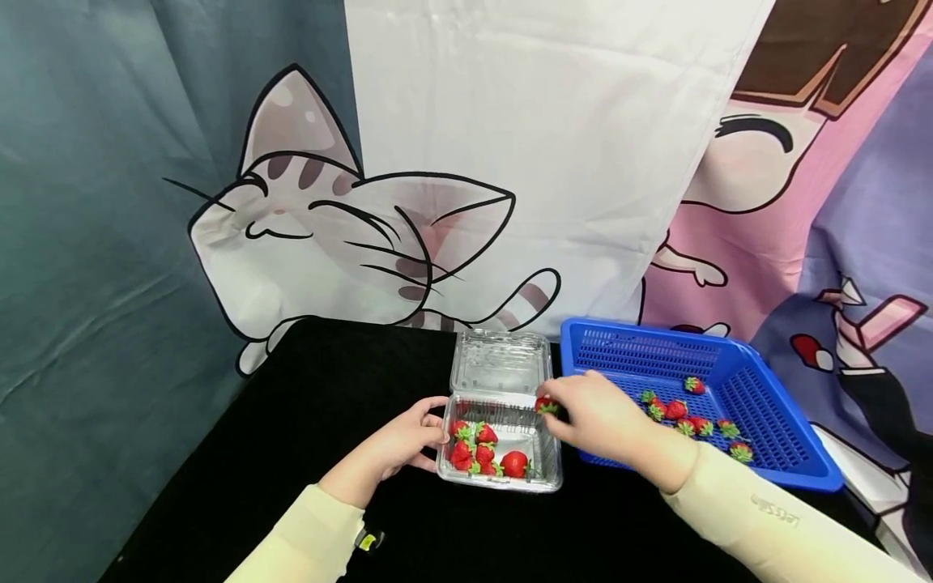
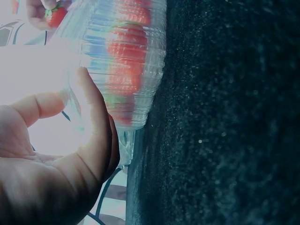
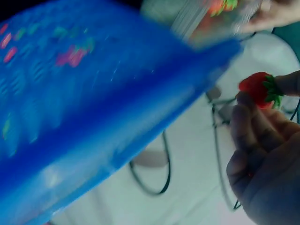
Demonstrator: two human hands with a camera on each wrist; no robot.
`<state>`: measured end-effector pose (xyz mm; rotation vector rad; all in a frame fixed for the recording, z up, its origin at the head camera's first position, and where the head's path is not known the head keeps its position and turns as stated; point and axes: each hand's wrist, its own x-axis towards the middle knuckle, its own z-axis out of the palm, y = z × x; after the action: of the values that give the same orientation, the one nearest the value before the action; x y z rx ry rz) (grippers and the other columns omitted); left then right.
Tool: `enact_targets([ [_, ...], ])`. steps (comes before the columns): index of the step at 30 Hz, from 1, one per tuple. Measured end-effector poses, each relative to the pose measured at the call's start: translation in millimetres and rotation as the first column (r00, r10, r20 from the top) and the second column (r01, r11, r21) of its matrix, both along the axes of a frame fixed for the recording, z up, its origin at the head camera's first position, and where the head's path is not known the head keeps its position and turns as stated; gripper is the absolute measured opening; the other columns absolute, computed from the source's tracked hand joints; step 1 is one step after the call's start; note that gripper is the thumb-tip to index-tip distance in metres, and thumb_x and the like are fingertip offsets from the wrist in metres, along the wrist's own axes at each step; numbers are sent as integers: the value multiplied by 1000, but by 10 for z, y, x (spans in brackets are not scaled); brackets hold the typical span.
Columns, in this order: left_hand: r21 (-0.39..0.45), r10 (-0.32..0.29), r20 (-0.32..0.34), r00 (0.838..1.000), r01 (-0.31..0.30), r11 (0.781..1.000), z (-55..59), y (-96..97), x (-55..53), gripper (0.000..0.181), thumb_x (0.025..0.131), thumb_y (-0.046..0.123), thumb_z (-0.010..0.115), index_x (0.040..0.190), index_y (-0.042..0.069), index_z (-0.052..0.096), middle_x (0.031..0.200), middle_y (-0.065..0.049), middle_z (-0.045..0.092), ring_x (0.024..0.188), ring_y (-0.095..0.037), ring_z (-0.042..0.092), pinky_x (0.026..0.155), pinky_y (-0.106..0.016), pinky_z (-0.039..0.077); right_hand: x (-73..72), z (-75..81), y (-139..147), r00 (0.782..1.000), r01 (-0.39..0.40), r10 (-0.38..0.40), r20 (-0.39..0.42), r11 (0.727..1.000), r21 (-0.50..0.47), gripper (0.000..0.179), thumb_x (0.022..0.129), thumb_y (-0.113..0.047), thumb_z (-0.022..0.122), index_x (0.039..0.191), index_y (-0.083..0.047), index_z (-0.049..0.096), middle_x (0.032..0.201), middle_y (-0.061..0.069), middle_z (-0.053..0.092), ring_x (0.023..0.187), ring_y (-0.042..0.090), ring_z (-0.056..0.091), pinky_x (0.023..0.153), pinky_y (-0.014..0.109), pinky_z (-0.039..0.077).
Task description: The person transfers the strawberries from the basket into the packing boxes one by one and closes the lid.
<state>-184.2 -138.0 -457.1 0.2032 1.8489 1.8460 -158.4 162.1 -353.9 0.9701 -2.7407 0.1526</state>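
Note:
A clear plastic clamshell container (image 1: 543,482) stands with its lid (image 1: 501,362) folded back; several red strawberries (image 1: 514,464) lie in its left and front part. At its left side my left hand (image 1: 408,437) holds the edge, thumb and fingers curved against the wall. In the left wrist view the ribbed wall shows close beyond the left hand (image 2: 89,136). My right hand (image 1: 601,417) pinches one strawberry (image 3: 257,89) by its leafy end between thumb and fingertips. This strawberry is over the container's back right corner in the head view.
To the right, a blue plastic basket (image 1: 783,405) holds several more strawberries (image 1: 676,410), its near left part behind my right arm. A black cloth (image 1: 350,372) covers the table. Behind it hangs a printed curtain (image 1: 583,162) with a cartoon cat.

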Motion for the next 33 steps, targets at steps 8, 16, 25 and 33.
enact_targets([
  [8,8,-3,-2,1000,3,1000,-6,-4,10,71,88,-1,59,151,5,27,117,-22,55,92,-28,66,65,-45,60,102,-240,-370,1000,-16,16,4,988,156,12,83,-26,72,91,-21,66,74,-12,63,61,5,51,63,31,37],
  [16,9,-4,-7,1000,4,1000,-4,-3,0,70,88,-2,59,151,4,27,114,-20,55,90,-26,65,65,-44,60,48,-372,-546,999,-22,14,36,976,217,15,80,-25,73,82,-19,60,66,-8,57,61,11,56,61,36,42],
  [25,3,1,-7,1000,-1,1000,2,2,-12,70,88,-3,59,151,5,28,116,-21,55,89,-24,66,64,-43,60,11,-505,-640,995,85,-95,37,973,214,21,76,-22,73,74,-18,53,58,-5,51,56,18,57,57,40,43],
  [33,0,3,-6,1000,-3,1000,-4,3,-15,70,88,-3,59,151,5,29,114,-21,56,89,-24,66,63,-42,60,-20,-586,-642,990,69,-88,111,983,170,26,80,-23,72,70,-18,48,55,-5,46,50,15,50,51,40,42],
])
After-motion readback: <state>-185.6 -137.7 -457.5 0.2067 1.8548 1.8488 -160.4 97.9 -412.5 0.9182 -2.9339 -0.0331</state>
